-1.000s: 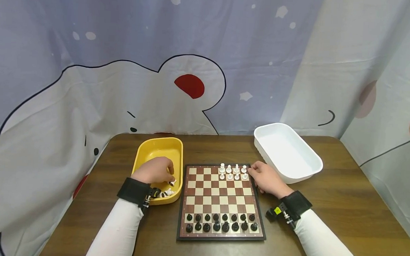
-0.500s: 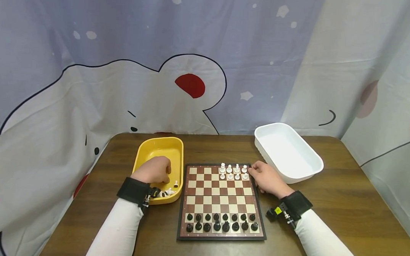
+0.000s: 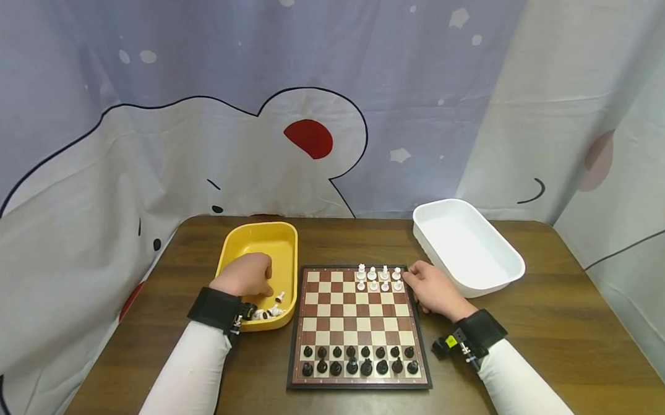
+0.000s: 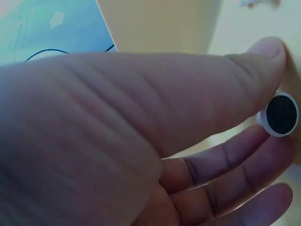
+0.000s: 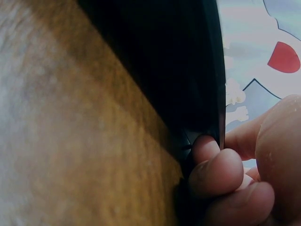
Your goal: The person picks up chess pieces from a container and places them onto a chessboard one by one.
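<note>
At lower centre of the head view, the chessboard (image 3: pixel 361 326) lies flat on the table (image 3: pixel 556 316); black pieces (image 3: pixel 359 360) fill its two near rows, white pieces (image 3: pixel 378 279) only the right half of the far rows; left of it my left hand (image 3: pixel 246 277) dips into the yellow tray (image 3: pixel 258 241), where loose white pieces (image 3: pixel 272 307) lie at the near end; my right hand (image 3: pixel 432 289) sits at the board's upper right corner, I judge to steady it; the white tub (image 3: pixel 467 247) stands beyond, toward the right edge.

In the left wrist view, thumb and fingers (image 4: pixel 225 160) pinch a white piece (image 4: pixel 281 114) at right of frame, its dark base turned to the lens.

In the right wrist view, curled fingers (image 5: pixel 221 169) at lower right clamp the board's dark edge (image 5: pixel 188 84) against the wood.
</note>
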`<state>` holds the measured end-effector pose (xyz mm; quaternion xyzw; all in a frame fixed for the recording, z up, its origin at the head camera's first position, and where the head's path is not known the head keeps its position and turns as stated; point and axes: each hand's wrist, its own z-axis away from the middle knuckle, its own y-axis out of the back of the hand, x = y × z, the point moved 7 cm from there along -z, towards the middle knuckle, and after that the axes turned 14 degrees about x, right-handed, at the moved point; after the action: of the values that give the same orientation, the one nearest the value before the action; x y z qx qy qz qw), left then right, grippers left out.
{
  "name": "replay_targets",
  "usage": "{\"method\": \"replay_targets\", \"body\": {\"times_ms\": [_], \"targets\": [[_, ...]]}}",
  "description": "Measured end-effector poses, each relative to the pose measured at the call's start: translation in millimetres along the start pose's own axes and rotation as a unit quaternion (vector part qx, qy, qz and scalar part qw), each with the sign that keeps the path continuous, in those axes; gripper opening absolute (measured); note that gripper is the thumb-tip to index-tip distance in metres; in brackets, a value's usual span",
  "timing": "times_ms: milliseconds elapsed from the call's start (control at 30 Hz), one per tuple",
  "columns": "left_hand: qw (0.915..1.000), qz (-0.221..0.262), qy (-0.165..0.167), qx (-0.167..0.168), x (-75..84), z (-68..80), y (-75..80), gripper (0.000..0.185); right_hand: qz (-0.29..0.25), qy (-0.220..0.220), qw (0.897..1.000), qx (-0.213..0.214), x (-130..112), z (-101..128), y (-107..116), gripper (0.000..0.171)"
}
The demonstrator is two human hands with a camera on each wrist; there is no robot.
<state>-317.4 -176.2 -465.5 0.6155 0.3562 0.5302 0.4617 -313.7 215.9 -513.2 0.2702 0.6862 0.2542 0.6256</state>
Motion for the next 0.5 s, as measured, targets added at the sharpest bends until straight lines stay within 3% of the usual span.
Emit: {"method": "replay_targets", "body": {"times_ms": [267, 500], "targets": [[0.9999, -0.003, 0.008, 0.010, -4.7, 3.1, 2.7, 0.030, 0.003, -0.002, 1.000, 0.000, 0, 0, 1, 0.030], [1.0000, -0.006, 0.002, -0.001, -11.7, 0.1, 0.7, 0.024, 0.000, -0.003, 1.000, -0.002, 1, 0, 1, 0.030]]}}
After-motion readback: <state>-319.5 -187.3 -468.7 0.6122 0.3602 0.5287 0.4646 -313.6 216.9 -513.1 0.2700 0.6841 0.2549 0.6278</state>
